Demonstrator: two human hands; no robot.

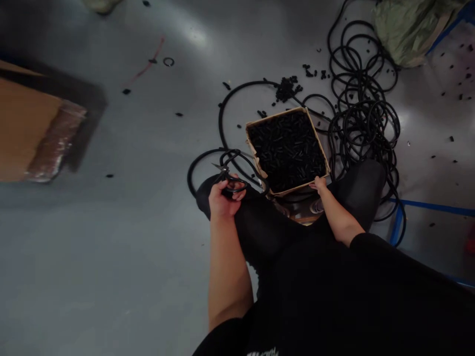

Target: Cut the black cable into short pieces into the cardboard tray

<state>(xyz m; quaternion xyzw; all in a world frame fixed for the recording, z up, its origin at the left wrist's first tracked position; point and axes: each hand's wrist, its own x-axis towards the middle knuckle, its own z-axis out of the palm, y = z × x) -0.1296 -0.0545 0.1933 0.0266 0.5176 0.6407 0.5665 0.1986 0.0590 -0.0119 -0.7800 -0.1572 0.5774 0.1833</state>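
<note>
The left hand [221, 198] is closed around the loop handles of a pair of black scissors [229, 179], the blades pointing up and away over the left knee [208, 195]; the right hand [319, 185] rests with its fingers curled over the near rim of a cardboard box [260, 165], a light hold rather than a firm grip; the box stands on the grey floor [111, 257] between the person's legs and is filled with short black cut pieces [287, 148].

A length of black rubber tube [222, 109] loops on the floor just beside the scissors and passes under the left hand, and a large tangle of coiled tube [365, 113] lies to the right of the box, touching its far corner.

The likely risks, as I judge them: the scissors sit close to the thigh and the loop of tube, so a careless swing could nick the leg or snag the tube; the box is held at one edge only, so a pull there could tip it and spill the pieces among the loose bits [287, 89] already scattered beyond it; the coils near the right leg could catch a foot or drag against the box; whether the blades are open I cannot tell.
</note>
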